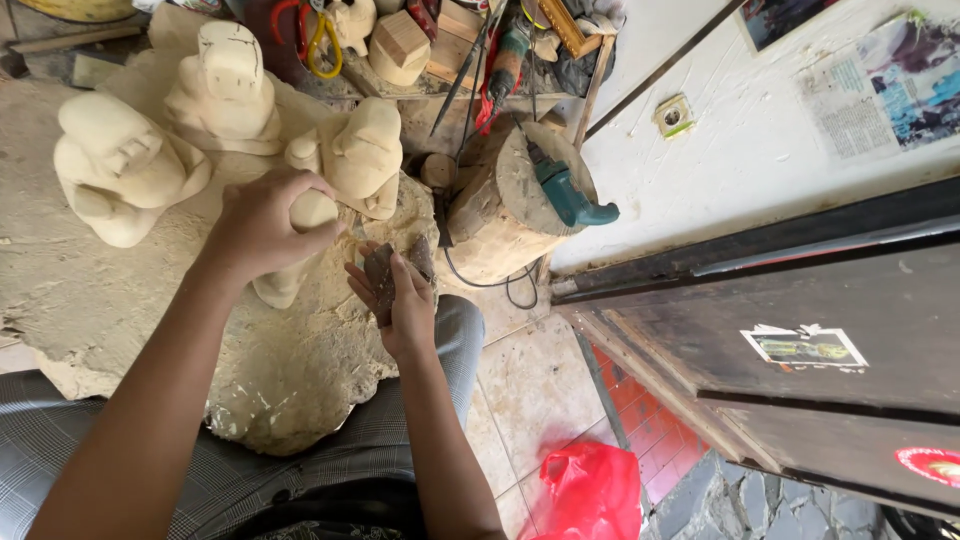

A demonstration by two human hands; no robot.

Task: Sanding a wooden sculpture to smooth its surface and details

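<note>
Carving (300, 225) sat on the dusty slab (90, 290) over the lap | left hand (262, 225) fingers clenched round its head | right hand (395, 295) fingers grasping dark sandpaper (382, 280) beside it | risk: loose grip, figure could tip off the slab

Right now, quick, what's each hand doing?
Left hand: closed around the pale carved figure, holding it.
Right hand: holding a dark piece of sandpaper, fingers loosely curled.
</note>
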